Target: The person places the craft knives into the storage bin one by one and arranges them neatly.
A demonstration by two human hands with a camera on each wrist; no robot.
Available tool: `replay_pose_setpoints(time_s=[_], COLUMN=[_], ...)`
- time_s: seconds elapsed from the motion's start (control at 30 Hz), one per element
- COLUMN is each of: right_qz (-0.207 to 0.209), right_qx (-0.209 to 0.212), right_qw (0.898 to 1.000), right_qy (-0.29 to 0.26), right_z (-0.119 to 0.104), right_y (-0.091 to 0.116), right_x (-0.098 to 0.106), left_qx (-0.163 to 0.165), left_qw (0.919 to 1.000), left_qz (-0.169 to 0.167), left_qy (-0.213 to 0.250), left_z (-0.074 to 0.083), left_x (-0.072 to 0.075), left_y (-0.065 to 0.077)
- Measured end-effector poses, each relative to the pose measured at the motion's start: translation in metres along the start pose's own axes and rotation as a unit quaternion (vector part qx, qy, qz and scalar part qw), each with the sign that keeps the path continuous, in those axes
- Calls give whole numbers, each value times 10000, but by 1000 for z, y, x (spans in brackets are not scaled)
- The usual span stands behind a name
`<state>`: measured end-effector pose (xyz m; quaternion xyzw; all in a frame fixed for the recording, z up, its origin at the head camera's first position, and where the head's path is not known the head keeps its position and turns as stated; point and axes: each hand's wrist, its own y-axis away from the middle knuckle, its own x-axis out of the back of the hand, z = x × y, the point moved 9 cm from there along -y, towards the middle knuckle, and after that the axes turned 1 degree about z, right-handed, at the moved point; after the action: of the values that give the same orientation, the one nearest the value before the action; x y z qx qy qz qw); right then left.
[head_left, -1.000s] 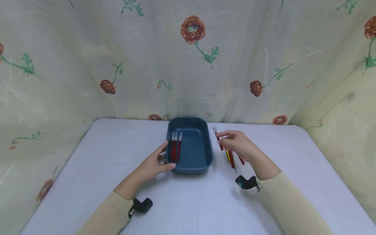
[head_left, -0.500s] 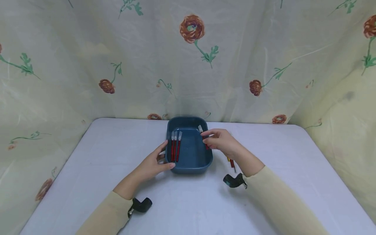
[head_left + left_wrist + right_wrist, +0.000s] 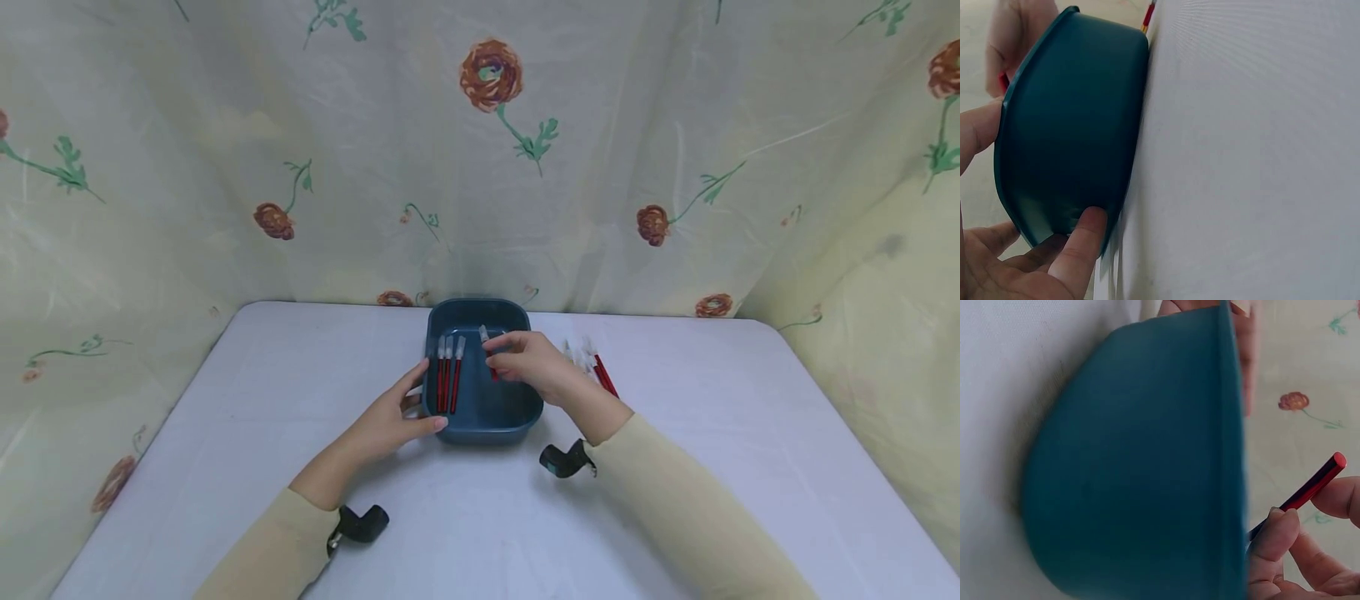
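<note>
Head view: nearest on the pale surface [image 3: 465,517], the left hand [image 3: 390,421] grips the near left corner of the blue tray [image 3: 517,412], thumb on the front wall and fingers [image 3: 411,385] curled along the left rim. Just past it, the right hand [image 3: 528,362] hovers over the tray's middle, its fingers pinching a red pen [image 3: 489,354]. Three red pens [image 3: 447,375] lie side by side inside the tray at its left. Farther right, loose pens [image 3: 596,367] lie on the surface beside the tray, before a flowered curtain [image 3: 480,150].
</note>
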<state>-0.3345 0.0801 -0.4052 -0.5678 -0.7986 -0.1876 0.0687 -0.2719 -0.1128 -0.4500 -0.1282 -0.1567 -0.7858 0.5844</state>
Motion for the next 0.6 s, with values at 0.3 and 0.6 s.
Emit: replay_pose_setpoints(time_s=[0.3,0.6], right_qz=[-72,-48], right_qx=[-153,-351], right_qw=[9999,9994], right_qy=[-28,48], right_z=[8,18], right_y=[-12,-20], right_x=[-16,-26], left_qx=[-68,-12], left_qw=[9999,9999], left_qz=[-85,-71], left_qy=[54,77], left_z=[0,-1], left_x=[0,0], left_y=[0,0])
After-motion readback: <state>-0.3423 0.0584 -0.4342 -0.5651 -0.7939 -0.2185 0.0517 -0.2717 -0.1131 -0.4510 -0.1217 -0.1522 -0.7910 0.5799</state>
